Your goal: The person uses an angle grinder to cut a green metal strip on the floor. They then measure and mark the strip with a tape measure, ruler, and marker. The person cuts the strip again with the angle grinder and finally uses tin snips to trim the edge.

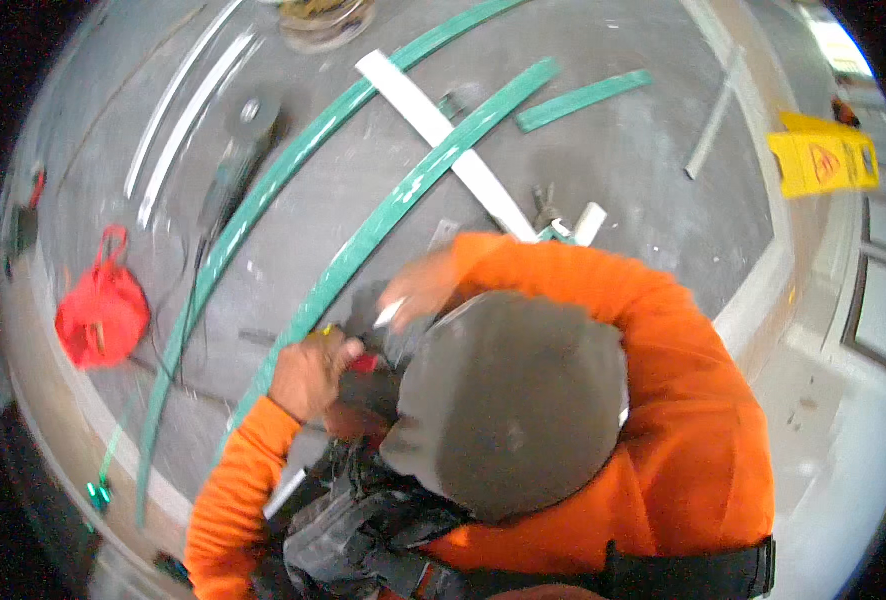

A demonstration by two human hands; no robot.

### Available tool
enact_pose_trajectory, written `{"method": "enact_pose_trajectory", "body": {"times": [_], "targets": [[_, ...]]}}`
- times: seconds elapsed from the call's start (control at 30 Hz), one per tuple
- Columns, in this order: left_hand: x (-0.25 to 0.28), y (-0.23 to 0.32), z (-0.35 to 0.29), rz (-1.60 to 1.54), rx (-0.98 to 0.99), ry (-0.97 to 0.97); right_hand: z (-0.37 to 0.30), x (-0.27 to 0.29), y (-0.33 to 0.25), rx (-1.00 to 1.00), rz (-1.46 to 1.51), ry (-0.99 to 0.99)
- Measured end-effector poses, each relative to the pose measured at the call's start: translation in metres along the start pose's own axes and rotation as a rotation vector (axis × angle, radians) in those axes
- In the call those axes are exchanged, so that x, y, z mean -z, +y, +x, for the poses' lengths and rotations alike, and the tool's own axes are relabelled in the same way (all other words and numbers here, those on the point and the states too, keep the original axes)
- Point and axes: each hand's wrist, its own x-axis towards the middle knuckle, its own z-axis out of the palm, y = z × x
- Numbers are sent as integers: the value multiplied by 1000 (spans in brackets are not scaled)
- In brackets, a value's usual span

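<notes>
Neither my left hand nor my right hand shows. Below me a co-worker (pixel 703 400) in an orange top and grey cap (pixel 508 400) bends over the grey floor. The co-worker's left hand (pixel 308 378) is closed near a dark tool with red and yellow parts (pixel 365 362); its kind cannot be made out. A small white piece (pixel 390 313) is by the co-worker's blurred right hand (pixel 428 285). Beside them runs a long green strip (pixel 393 208), lying across a white strip (pixel 488 190). The cap hides part of the work.
An angle grinder (pixel 233 175) with a cord lies at left, near white strips (pixel 193 130) and a red bag (pixel 103 312). Another green strip (pixel 293 165) curves beyond. A short green piece (pixel 585 100), pliers-like tool (pixel 546 207), round container (pixel 325 25) and yellow floor sign (pixel 823 155) also show.
</notes>
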Motion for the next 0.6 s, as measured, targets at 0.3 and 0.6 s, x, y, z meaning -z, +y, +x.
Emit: {"method": "enact_pose_trajectory", "body": {"times": [0.3, 0.6], "targets": [[-53, -45, -10, 402, 96, -30, -115, 7, 0, -738, 122, 789], [-93, -94, -49, 1027, 75, -6, -57, -35, -5, -604, 469, 830]]}}
